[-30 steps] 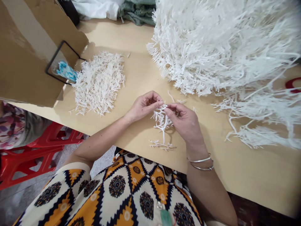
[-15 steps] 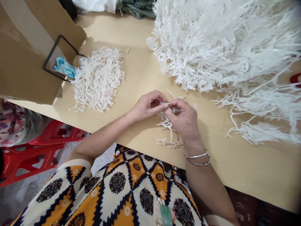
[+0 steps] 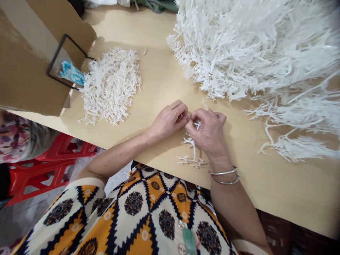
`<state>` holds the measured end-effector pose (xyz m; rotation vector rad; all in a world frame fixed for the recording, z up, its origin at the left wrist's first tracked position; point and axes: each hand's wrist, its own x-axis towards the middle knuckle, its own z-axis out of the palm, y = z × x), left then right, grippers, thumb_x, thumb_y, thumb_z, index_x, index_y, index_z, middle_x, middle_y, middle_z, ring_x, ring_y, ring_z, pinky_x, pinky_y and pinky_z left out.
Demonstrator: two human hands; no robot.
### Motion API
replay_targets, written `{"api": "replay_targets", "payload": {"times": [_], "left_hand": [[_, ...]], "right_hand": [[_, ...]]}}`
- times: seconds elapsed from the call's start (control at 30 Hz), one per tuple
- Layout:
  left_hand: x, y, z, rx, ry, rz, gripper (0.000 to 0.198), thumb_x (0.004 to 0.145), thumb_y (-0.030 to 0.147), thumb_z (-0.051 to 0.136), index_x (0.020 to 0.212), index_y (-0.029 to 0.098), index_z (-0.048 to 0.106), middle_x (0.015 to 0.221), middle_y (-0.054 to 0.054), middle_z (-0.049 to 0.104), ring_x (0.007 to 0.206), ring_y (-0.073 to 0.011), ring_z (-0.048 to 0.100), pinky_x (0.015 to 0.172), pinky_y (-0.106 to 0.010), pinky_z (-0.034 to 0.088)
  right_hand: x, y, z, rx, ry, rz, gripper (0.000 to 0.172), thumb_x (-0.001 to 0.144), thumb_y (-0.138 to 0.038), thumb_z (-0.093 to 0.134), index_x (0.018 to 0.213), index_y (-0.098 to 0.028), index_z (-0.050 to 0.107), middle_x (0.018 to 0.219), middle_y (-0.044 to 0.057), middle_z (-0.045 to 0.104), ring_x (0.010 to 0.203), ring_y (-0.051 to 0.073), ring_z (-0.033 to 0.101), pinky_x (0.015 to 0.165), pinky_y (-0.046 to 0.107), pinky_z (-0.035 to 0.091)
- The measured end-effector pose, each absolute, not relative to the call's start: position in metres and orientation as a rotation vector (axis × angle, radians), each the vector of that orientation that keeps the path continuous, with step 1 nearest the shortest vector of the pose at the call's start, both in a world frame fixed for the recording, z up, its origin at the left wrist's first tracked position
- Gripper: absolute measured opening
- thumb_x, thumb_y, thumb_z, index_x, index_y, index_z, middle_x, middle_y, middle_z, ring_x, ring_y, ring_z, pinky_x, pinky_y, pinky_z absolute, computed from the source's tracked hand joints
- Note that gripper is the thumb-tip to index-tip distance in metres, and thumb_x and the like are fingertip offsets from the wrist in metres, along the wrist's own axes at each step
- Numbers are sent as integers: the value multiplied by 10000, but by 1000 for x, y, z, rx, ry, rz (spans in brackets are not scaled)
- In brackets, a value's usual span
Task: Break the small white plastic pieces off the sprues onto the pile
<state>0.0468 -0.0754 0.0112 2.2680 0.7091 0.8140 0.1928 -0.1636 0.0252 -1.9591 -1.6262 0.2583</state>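
Observation:
My left hand (image 3: 172, 117) is closed in a pinch, its curled fingertips almost against those of my right hand (image 3: 208, 130). Thumb and forefinger of my right hand are pinched too. Between and below the fingers shows a white branched plastic sprig (image 3: 195, 153), its lower twigs hanging close to the table. Bits of white appear between the two hands, but the fingers hide exactly where the sprig is gripped. Another thin white twig (image 3: 205, 104) lies just beyond my right hand.
A big heap of white branched sprigs (image 3: 239, 53) covers the back right, with loose strands (image 3: 300, 147) trailing forward. At left lies a smaller pile of short pieces (image 3: 111, 86), beside a black wire frame (image 3: 57, 56) and a cardboard box (image 3: 29, 67). Red stools (image 3: 39, 177) stand beyond the table edge.
The left fingers have curled in more, and the white tips visible in them before are now mostly hidden. My right hand has turned slightly, its pinch now rounder.

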Motion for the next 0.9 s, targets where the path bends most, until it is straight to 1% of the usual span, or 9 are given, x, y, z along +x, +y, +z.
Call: {"api": "replay_targets", "payload": {"times": [0.13, 0.2, 0.3, 0.4, 0.5, 0.6, 0.73, 0.83, 0.9], "left_hand": [[36, -45, -3, 2236, 1157, 996, 194, 932, 126, 552, 804, 225, 445, 825, -15, 532, 740, -144, 501, 708, -305, 436], [25, -25, -9, 2198, 1303, 1074, 154, 945, 168, 585, 862, 232, 473, 865, -21, 553, 792, -155, 536, 754, -325, 470], [14, -13, -8, 2194, 1487, 1251, 142, 963, 278, 644, 1038, 233, 532, 1131, -92, 586, 1078, -229, 583, 939, -413, 496], [16, -25, 4, 2309, 1366, 1290, 209, 1007, 392, 606, 1140, 232, 581, 1261, -124, 570, 1241, -267, 547, 1094, -477, 423], [25, -45, 17, 2458, 917, 994, 293, 1070, 489, 486, 1149, 252, 638, 1275, -93, 623, 1227, -220, 578, 1096, -431, 403], [31, -59, 21, 2495, 696, 732, 350, 1080, 533, 464, 1122, 257, 675, 1219, -42, 714, 1181, -201, 620, 1057, -419, 357], [35, -61, 16, 2461, 718, 688, 325, 1079, 482, 508, 1023, 225, 700, 1015, -7, 765, 980, -163, 674, 998, -401, 320], [36, -58, 12, 2382, 724, 686, 292, 1068, 454, 547, 1020, 218, 710, 890, 20, 763, 832, -127, 680, 988, -377, 344], [35, -55, 11, 2327, 701, 698, 275, 1058, 443, 574, 1017, 213, 721, 861, 23, 767, 800, -121, 682, 977, -353, 382]], "right_hand": [[189, -164, 27, -1923, -1649, 421, 84, 787, -190, 596, 720, -229, 563, 690, -9, 650, 770, 205, 609, 978, 464, 354], [189, -164, 27, -1894, -1603, 473, 76, 782, -196, 614, 722, -228, 580, 673, -19, 651, 718, 183, 594, 988, 466, 369], [191, -161, 26, -1843, -1469, 543, 36, 803, -216, 637, 774, -229, 620, 731, -8, 697, 692, 169, 608, 920, 426, 430], [196, -159, 24, -1787, -1396, 596, 29, 842, -254, 652, 820, -234, 650, 766, 6, 714, 716, 176, 644, 813, 371, 461], [199, -158, 21, -1755, -1379, 575, 19, 851, -245, 656, 835, -238, 659, 765, -4, 713, 709, 167, 645, 774, 345, 472], [202, -158, 17, -1711, -1389, 537, 22, 857, -247, 660, 837, -238, 667, 757, -11, 714, 685, 158, 638, 791, 348, 492], [200, -157, 16, -1742, -1381, 483, 18, 860, -253, 669, 854, -237, 673, 817, 5, 749, 729, 171, 667, 844, 371, 507], [194, -157, 16, -1788, -1379, 455, 40, 879, -276, 671, 881, -237, 680, 861, 18, 762, 756, 180, 676, 873, 395, 510], [191, -158, 16, -1816, -1367, 445, 40, 879, -268, 661, 862, -235, 676, 846, 18, 755, 758, 184, 675, 889, 410, 506]]}}
